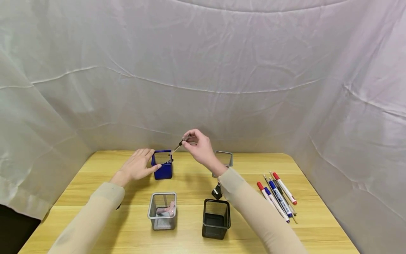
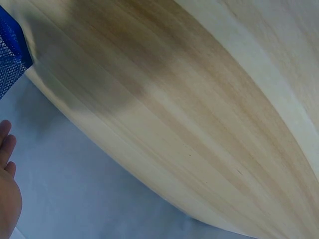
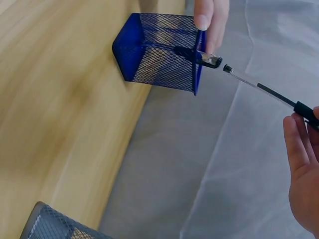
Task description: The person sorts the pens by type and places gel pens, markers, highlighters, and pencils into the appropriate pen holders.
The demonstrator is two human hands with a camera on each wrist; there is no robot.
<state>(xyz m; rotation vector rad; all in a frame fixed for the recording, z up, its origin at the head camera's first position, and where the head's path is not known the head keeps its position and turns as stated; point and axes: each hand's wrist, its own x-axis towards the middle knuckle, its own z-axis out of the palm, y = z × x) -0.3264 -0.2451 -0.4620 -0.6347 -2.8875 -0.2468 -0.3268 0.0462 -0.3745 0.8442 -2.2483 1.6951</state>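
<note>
My right hand (image 1: pixel 200 148) pinches a clear gel pen (image 3: pixel 275 93) with a black grip. The pen slants down to the left, its capped end close above the rim of a blue mesh pen holder (image 1: pixel 163 172). Another clear pen with a black end (image 3: pixel 212 60) stands inside that holder and pokes out over the rim. Fairly straight fingers of my left hand (image 1: pixel 137 165) touch the holder's left side, the thumb at its near rim. In the left wrist view only a corner of the blue holder (image 2: pixel 11 57) and a few fingertips show.
Nearer me stand a silver mesh holder (image 1: pixel 162 224) with pink items inside and a black mesh holder (image 1: pixel 216 231). A grey holder (image 1: pixel 226 158) is partly behind my right forearm. A small black-and-white object (image 1: pixel 217 192) lies beside it. Several markers and pens (image 1: pixel 279 197) lie at the right.
</note>
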